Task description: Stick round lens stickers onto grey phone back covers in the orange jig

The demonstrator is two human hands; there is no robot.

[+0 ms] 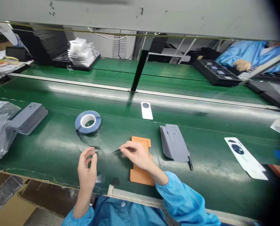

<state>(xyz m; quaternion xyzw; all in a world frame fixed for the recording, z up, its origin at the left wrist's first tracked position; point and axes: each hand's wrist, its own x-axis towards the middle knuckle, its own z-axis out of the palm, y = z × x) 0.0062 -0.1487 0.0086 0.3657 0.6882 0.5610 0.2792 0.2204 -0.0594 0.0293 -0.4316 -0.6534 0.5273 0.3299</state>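
My right hand (136, 153) is closed around dark tweezers (115, 151), their thin tip pointing left. My left hand (87, 166) has its thumb and fingers drawn together at the dark end of a tape strip (96, 147). That strip trails down from the blue tape roll (96, 121), which lies on its side beyond the hand. Under my right hand and wrist is an orange fixture plate (141, 175) with cut-outs, partly covered. Right of it lies a stack of grey phone-back sheets (179, 144), with a black slender tool (191, 163) beside it.
A white phone-back piece (147, 111) lies farther back; more white pieces (241, 153) are at right. Another grey stack (30, 117) and plastic bags (0, 135) stand left. A black post (140, 70) rises behind the green bench. A co-worker's hand (242, 65) is beside black trays (216, 73).
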